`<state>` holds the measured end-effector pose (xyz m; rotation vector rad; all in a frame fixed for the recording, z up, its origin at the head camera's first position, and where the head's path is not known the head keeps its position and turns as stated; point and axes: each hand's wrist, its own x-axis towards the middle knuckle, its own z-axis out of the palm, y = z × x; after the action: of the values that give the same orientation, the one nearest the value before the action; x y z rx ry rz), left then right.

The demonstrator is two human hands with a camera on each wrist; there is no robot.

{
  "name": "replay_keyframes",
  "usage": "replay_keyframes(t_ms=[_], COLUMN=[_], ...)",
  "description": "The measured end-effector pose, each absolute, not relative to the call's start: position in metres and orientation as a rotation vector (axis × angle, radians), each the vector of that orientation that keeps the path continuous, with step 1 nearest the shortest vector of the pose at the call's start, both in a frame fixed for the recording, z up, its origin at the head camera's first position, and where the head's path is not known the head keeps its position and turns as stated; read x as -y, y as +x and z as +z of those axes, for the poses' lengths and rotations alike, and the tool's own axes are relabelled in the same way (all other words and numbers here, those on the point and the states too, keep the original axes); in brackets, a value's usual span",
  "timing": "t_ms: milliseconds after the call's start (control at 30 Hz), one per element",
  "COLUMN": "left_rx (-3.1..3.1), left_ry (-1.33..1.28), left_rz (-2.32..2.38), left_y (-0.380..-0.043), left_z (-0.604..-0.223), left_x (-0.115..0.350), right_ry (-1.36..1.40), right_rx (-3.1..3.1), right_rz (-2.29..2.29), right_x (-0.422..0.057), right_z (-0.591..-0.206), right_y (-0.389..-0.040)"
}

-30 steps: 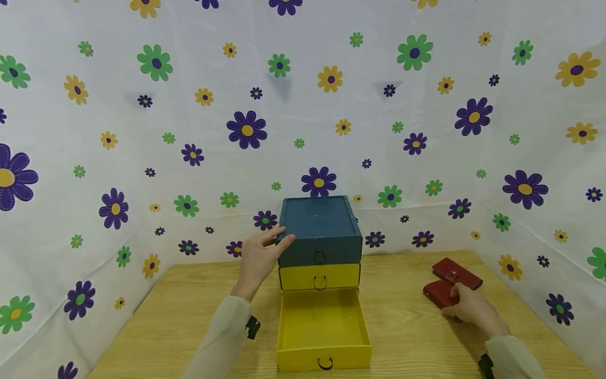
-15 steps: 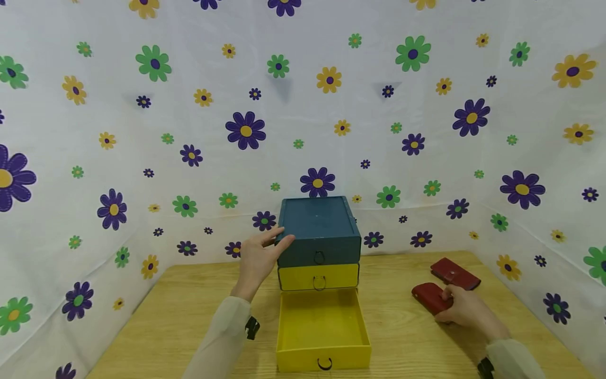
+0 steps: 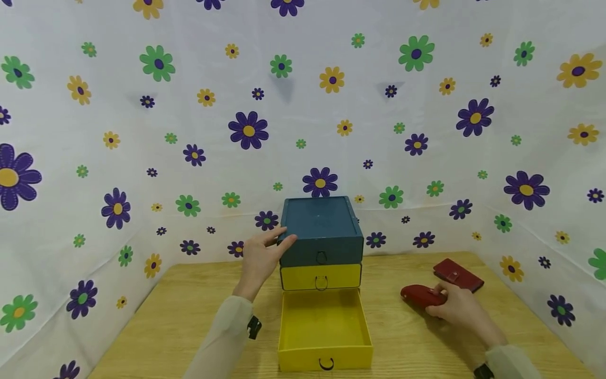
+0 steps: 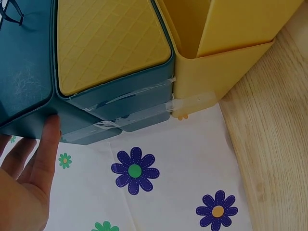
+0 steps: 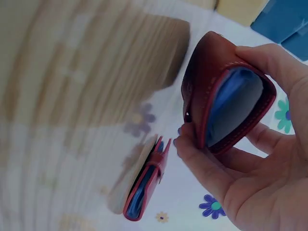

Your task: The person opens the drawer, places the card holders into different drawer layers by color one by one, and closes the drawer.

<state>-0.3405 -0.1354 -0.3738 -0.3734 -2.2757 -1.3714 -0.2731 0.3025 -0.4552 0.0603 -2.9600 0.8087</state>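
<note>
My right hand (image 3: 458,307) grips a red leather pouch (image 3: 423,296), shaped like a glasses case, raised over the right side of the table. In the right wrist view the pouch (image 5: 210,82) shows a stitched open end with a bluish lining, thumb on one side and fingers on the other. Beyond it lies a red wallet (image 3: 458,274) with a snap strap. My left hand (image 3: 258,263) rests its extended fingers against the upper left side of the blue drawer cabinet (image 3: 322,221); in the left wrist view a fingertip (image 4: 52,126) presses its side wall.
Under the blue top drawer sits a closed yellow drawer (image 3: 307,277). The lowest yellow drawer (image 3: 303,359) is pulled out toward me, its inside bare. Clear tape (image 4: 130,118) runs across the cabinet's side. A flowered cloth (image 3: 208,200) surrounds the wooden table (image 3: 189,316).
My right hand has lifted the pouch away from beside the wallet and moved it left, tilting it. My left hand has stayed on the cabinet.
</note>
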Motion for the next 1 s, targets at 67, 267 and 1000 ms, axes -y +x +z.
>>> replay_keyframes(t_ms=[67,267,1000], left_rx=[2.269,2.275,2.268], left_ry=[-0.374,-0.37,-0.379], left_rz=[-1.369,-1.371,-1.362], left_y=[-0.34,-0.338,-0.34], left_z=[-0.374,-0.373,-0.373], left_x=[0.136,0.136,0.135], right_ry=[0.071,0.126,0.717], right_rx=[2.929,2.861,2.789], right_rz=[0.807,0.822,1.15], right_x=[-0.298,-0.289,-0.269], right_z=[-0.452,-0.445,-0.422], right_y=[-0.272,-0.265,-0.243])
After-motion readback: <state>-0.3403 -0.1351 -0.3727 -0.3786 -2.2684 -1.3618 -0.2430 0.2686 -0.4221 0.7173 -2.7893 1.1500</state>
